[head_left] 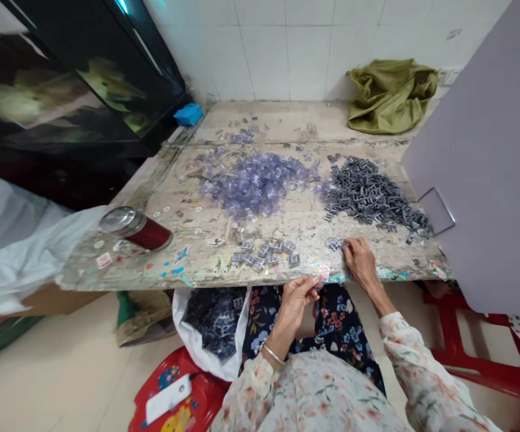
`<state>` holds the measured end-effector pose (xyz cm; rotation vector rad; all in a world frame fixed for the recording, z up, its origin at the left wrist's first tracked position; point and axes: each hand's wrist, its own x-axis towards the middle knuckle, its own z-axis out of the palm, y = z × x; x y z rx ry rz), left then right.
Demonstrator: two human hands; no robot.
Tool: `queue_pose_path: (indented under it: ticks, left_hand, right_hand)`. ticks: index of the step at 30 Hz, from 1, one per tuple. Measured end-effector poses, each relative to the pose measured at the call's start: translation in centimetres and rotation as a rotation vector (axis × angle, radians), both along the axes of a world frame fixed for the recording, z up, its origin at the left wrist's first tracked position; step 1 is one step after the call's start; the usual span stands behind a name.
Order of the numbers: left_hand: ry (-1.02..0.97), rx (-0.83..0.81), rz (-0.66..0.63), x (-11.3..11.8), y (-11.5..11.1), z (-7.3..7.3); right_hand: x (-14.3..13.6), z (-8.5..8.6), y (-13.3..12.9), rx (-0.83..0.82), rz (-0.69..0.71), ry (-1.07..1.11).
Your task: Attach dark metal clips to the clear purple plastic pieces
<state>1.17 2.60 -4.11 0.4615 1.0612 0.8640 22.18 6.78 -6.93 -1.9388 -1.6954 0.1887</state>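
Note:
My left hand (299,298) is at the table's front edge, its thumb and fingers pinched on a small clear plastic piece. My right hand (359,259) rests on the table to the right, fingertips touching a small grey part (334,245); its fingers are bent together. Left of my hands lies a group of small grey-and-clear pieces (266,254). Farther back is a heap of clear plastic pieces (260,183), and to its right a pile of dark grey parts (372,192).
A red flask (149,233) lies toward the left of the worn table (188,222). Below the edge hangs an open white sack (180,312) of dark pieces, beside a red stool (156,384). A green cloth sack (388,99) sits back right, near a grey panel (484,162).

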Motion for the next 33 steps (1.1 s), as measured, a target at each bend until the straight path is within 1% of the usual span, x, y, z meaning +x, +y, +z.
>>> queue_pose_path:
  ticks: [3,6,9,12,16,21,23,27,30,33]
  left_hand:
    - [-0.030,-0.018,0.015,-0.3,0.1,-0.1]
    - [-0.062,-0.035,0.027,-0.4,0.3,-0.4]
    - [-0.082,-0.046,0.033,-0.1,0.3,-0.5]
    - [-0.086,-0.057,0.049,0.0,0.2,-0.5]
    - [-0.086,-0.052,0.073,-0.3,0.1,-0.4]
    - [-0.094,-0.054,0.079,-0.2,0.0,-0.2]
    - [-0.100,-0.059,0.072,0.0,-0.1,-0.2]
    - [-0.110,-0.063,0.072,0.1,-0.1,-0.2]
    - [-0.113,-0.069,0.082,0.0,-0.1,-0.3]
    - [-0.123,-0.072,0.084,0.0,-0.1,-0.2]
  right_hand:
    - [0.0,0.6,-0.4,-0.063,-0.063,-0.138]
    - [0.0,1.1,-0.7,-0.040,-0.043,-0.217]
    - [-0.2,1.2,-0.2,0.006,0.062,-0.223]
    - [-0.4,0.8,0.6,-0.034,0.157,-0.208]
    - [-0.1,0.3,1.2,-0.055,0.174,-0.194]
    - [0.3,-0.3,0.9,-0.036,0.211,-0.153]
    - [0.3,-0.3,0.6,-0.028,0.197,-0.173]
    - [0.2,0.1,-0.1,-0.052,0.107,-0.266]
    - [0.3,0.2,-0.3,-0.072,0.113,-0.252]
    - [0.4,0.3,-0.1,-0.047,0.122,-0.206]
